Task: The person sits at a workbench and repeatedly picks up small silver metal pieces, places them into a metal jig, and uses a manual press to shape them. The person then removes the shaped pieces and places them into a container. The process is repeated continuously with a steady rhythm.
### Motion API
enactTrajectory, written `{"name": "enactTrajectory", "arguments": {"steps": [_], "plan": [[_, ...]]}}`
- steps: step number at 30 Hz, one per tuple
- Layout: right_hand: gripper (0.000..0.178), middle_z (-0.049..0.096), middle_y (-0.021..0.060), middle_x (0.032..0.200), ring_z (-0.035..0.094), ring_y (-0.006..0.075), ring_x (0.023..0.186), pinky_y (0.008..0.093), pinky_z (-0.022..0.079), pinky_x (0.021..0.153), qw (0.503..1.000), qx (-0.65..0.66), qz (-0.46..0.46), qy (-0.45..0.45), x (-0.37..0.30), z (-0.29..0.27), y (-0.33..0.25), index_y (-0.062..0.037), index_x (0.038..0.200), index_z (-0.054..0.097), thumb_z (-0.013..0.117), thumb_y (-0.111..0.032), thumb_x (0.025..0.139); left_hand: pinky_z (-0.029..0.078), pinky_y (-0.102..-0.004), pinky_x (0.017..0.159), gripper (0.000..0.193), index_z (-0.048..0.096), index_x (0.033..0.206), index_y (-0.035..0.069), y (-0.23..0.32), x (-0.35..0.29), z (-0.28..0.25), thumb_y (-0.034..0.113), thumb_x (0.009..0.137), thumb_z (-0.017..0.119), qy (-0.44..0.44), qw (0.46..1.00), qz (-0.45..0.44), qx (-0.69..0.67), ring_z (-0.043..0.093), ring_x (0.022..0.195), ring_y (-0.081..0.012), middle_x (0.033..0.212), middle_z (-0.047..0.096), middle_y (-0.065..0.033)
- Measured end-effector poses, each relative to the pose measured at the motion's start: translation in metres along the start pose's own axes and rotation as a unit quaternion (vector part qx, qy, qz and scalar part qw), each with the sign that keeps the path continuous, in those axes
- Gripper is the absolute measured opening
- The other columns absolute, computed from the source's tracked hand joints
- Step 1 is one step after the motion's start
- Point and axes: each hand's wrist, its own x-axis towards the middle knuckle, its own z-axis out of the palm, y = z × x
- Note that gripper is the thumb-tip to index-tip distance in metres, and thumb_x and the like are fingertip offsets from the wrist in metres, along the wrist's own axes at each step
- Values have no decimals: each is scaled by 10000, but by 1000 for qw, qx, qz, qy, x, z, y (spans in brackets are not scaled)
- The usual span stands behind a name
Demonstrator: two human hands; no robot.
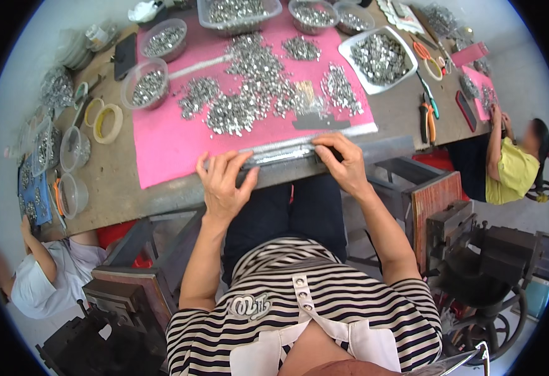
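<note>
At the near edge of the pink mat (162,147), a long, narrow silvery strip (282,155) lies between my hands. My left hand (224,185) pinches its left end, thumb on the near side and fingers on the far side. The right end is between the thumb and curled fingers of my right hand (343,164). Just beyond it runs a pale, straight bar (350,131) along the mat. Heaps of small shiny metal pieces (249,94) spread over the mat ahead of my hands, and a flat grey piece (321,121) lies near them.
Clear tubs (126,94) of metal pieces stand left and at the back; a white tray (360,78) is at right. Orange-handled pliers (423,119), tape rolls (119,123) and a dark phone (125,56) lie around. Two people work at either side, near bench machines (484,257).
</note>
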Motion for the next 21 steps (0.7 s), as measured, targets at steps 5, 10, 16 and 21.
{"name": "enactTrajectory", "arguments": {"steps": [5, 10, 16, 21], "plan": [[219, 679, 128, 1000, 643, 330, 924, 406, 492, 859, 996, -53, -66, -28, 15, 1, -3, -13, 1063, 706, 761, -87, 864, 309, -530, 1097, 407, 727, 1165, 123, 0, 4, -6, 214, 783, 835, -7, 1000, -14, -19, 632, 1010, -226, 1067, 654, -58], [187, 685, 132, 992, 672, 279, 867, 409, 522, 783, 994, -47, -99, -22, 68, -30, -10, -27, 1084, 710, 712, -86, 907, 296, -519, 1100, 325, 716, 1167, 111, -11, 60, -24, 181, 854, 765, 4, 998, 31, -52, 636, 1042, -236, 1100, 671, -60], [223, 656, 168, 943, 660, 346, 902, 456, 511, 864, 989, -116, -91, -19, 191, 31, 17, -14, 1089, 708, 706, -149, 912, 396, -459, 975, 292, 696, 1171, 80, -73, 171, 23, 171, 896, 731, -27, 998, 46, -32, 620, 1055, -296, 1083, 654, -100], [197, 662, 186, 945, 657, 377, 935, 484, 489, 865, 968, -235, -93, 4, 223, 66, 36, -30, 1042, 715, 708, -148, 884, 480, -467, 887, 289, 693, 1172, 44, -96, 199, 81, 130, 898, 720, -56, 996, 66, -17, 631, 978, -345, 1007, 634, -133]]}}
